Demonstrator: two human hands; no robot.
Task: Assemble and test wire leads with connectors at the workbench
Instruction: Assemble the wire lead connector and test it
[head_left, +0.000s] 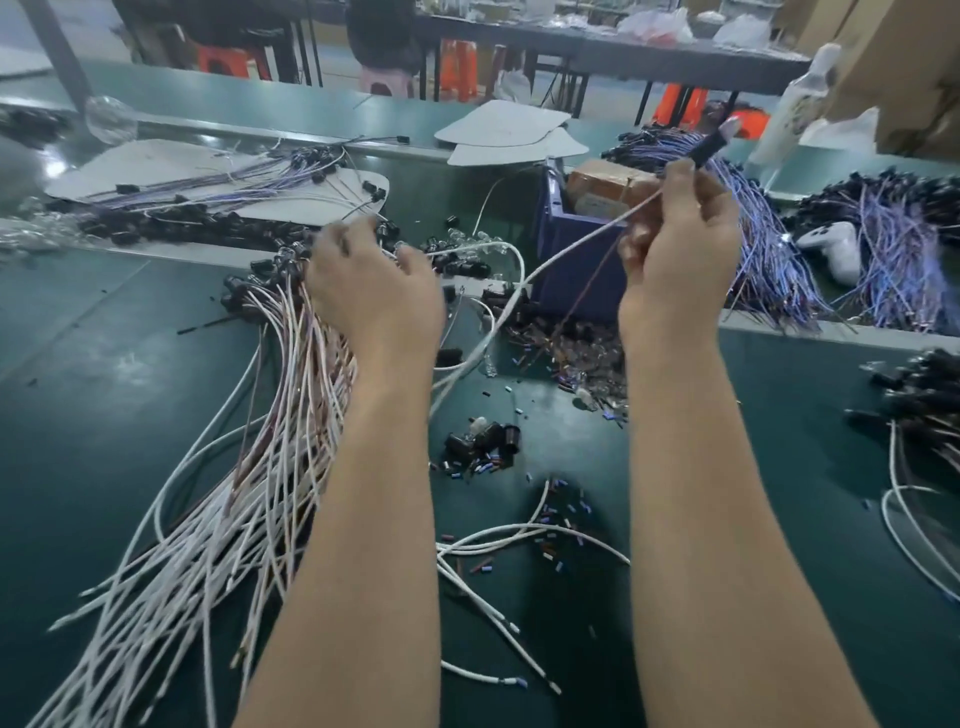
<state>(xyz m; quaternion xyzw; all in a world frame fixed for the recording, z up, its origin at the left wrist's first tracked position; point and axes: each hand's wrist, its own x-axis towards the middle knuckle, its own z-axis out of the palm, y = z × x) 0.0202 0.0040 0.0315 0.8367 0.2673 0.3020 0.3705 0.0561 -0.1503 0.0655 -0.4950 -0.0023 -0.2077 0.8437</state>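
Note:
A thick bundle of white and brown wire leads (244, 499) with black connectors at the far ends fans across the green bench on the left. My left hand (371, 291) reaches down into the connector end of that bundle, its fingers curled among the leads. My right hand (680, 249) is raised above the bench and pinches one lead whose black connector (714, 145) sticks up past the fingertips. That lead's white wire (535, 270) trails down to the left toward the bench.
A blue bin (558, 260) holding a brown box stands behind my hands. Piles of purple-white finished leads (769, 249) lie at the right, beside a white game controller (831, 249). Loose connectors and small sleeves (483, 447) litter the middle. Card sheets sit at the back.

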